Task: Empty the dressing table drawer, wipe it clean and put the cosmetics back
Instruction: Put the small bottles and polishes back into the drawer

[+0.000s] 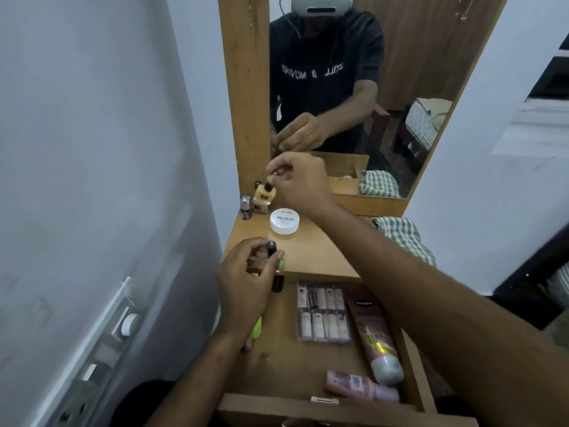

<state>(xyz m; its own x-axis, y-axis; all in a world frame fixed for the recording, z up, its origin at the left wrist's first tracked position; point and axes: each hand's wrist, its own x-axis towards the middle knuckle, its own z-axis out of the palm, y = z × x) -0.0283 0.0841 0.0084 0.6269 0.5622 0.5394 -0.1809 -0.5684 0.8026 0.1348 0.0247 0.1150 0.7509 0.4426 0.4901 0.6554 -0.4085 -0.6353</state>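
Observation:
The wooden drawer (pixel 277 359) stands pulled open below the dressing table top (pixel 311 248). In it lie a clear case of press-on nails (pixel 321 312), a pink Vaseline tube (pixel 374 337) and a smaller pink tube (pixel 361 388). My left hand (pixel 246 282) grips several small bottles above the drawer's left side, one with a black cap (pixel 271 245) and green ones. My right hand (pixel 300 180) pinches the dark cap of a cream nail polish bottle (pixel 265 192) at the back left of the table top. Beside it stand a silver-capped bottle (pixel 245 206) and a white nail polish remover jar (pixel 284 221).
A green checked cloth (pixel 403 238) lies at the table top's right end. The mirror (pixel 354 87) rises behind the top. A white wall (pixel 92 180) with a switch panel (pixel 101 349) is close on the left.

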